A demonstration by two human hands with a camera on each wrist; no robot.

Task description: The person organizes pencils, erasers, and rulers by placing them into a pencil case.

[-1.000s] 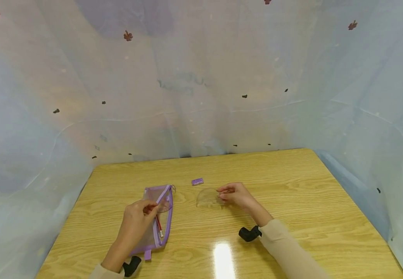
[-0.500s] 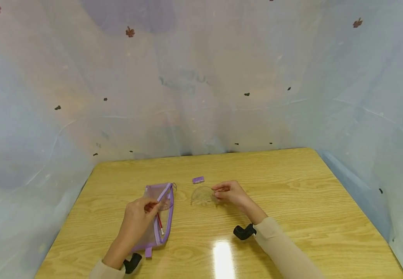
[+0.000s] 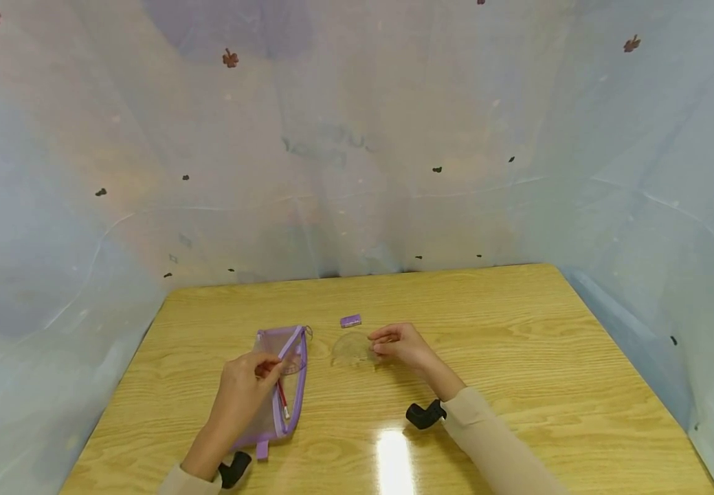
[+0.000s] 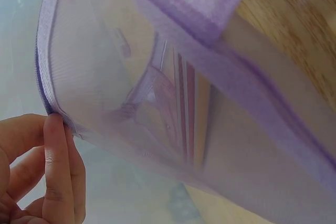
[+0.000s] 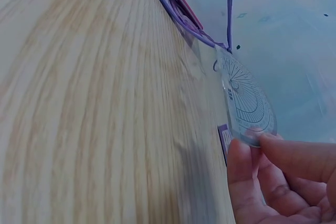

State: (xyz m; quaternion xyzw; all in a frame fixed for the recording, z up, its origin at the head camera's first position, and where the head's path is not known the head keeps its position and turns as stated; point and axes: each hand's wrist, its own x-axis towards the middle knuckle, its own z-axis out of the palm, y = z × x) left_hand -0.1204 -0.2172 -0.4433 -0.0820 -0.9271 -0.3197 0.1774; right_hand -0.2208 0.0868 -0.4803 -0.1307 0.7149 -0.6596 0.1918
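Observation:
My left hand (image 3: 245, 385) pinches the zippered edge of a purple mesh pencil case (image 4: 100, 61) and holds its mouth apart. Through the mesh show several pencils (image 4: 189, 108), and a red pencil (image 3: 283, 400) with a white end appears in the opening. A rounded clear piece with markings (image 3: 293, 364) also lies inside. In my right hand (image 3: 403, 345) is a clear protractor (image 5: 247, 95), gripped at one end between thumb and fingers. It is raised above the table, its free end pointing toward the case.
A small purple eraser (image 3: 350, 320) lies on the wooden table (image 3: 486, 323), beyond the protractor. A pale patterned curtain (image 3: 357, 137) surrounds the table at the back and sides. Black wrist mounts (image 3: 426, 415) stick out from both sleeves.
My right hand has moved left with the protractor, bringing it nearer to the pencil case. The left hand keeps its hold on the case edge.

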